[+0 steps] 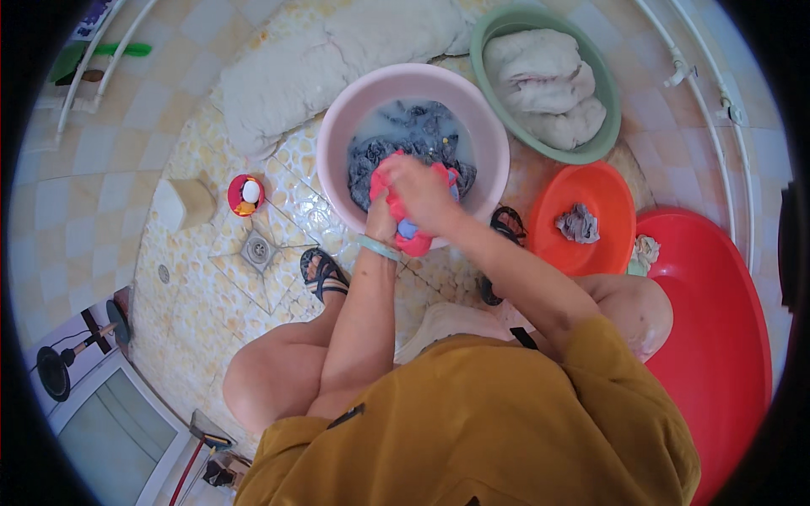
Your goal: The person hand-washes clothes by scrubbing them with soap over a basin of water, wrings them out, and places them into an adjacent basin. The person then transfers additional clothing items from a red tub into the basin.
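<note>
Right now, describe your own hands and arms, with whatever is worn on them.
The left hand has no glove, with a pale blue-green bangle at its wrist. The right hand has no glove and no bangle in sight. The mustard-brown top leaves both forearms bare.

Laundry in basin, cloth behind, tub right, drain left

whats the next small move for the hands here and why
I'd probably draw the pink-and-blue cloth slightly inward over the tub. Both hands hold it bunched, and its near end overlaps the tub's near rim in this view, so drips might reach the floor instead of the cloudy water.
</note>
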A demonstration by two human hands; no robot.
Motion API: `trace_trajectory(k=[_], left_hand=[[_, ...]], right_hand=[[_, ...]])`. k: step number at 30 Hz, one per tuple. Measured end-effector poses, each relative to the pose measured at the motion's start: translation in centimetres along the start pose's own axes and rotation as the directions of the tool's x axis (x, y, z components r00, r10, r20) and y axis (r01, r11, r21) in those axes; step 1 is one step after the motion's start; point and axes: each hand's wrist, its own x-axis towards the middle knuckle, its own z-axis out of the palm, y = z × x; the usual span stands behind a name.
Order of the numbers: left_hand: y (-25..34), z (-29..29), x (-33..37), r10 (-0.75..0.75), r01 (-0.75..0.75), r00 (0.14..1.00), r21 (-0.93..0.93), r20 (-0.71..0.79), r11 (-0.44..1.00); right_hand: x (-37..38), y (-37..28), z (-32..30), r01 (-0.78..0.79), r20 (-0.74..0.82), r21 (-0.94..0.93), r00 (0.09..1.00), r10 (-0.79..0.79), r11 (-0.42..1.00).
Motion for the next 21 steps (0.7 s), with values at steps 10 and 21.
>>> trace_trajectory(k=[10,21], left_hand=[[-0.5,1.9,-0.3,0.15,-0.163,0.977,0.072,0.151,0.984],[-0.9,1.4,-1.2,0.054,-0.048,0.99,-0.049,0.132,0.998]], right_hand=[[2.5,3.0,-2.3,-0.237,0.102,0.088,0.968,0.228,0.968],[3.2,1.4,-1.9,0.174,0.314,-0.319,0.947,-0.07,0.932]])
